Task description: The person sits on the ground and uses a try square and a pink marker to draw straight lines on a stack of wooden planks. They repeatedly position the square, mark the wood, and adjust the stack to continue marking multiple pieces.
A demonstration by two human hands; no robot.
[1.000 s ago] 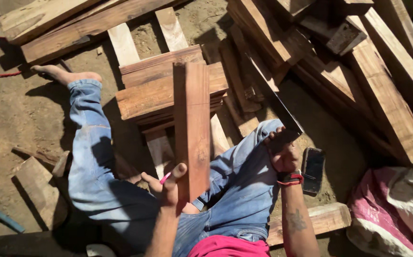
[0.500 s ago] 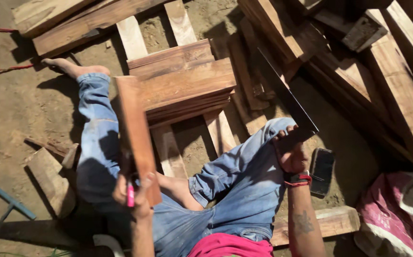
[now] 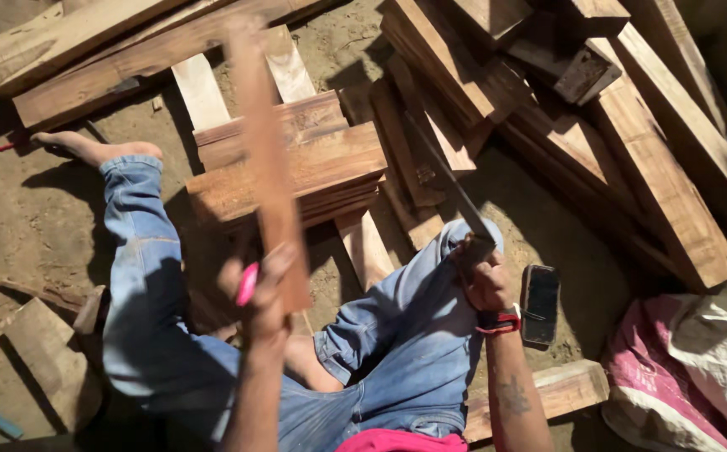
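I sit on the dirt ground in blue jeans, barefoot. My left hand (image 3: 264,289) is shut on a long reddish wooden board (image 3: 267,159), held upright and blurred, together with a pink pen or marker (image 3: 247,284). My right hand (image 3: 485,280) rests on my right knee and grips the handle of a long dark blade, a saw or machete (image 3: 443,180), that slants up to the left. A stack of sawn boards (image 3: 296,163) lies on the ground just beyond my legs.
A heap of thick timber beams (image 3: 614,125) fills the right. More planks (image 3: 112,50) lie at the top left. A dark phone (image 3: 540,304) lies by my right knee, a pink-white sack (image 3: 681,377) at lower right, wood offcuts (image 3: 45,360) at lower left.
My left hand has swung the board from in front of my knees out to the left and back toward the middle, now lifted. My right hand stays on the knee.
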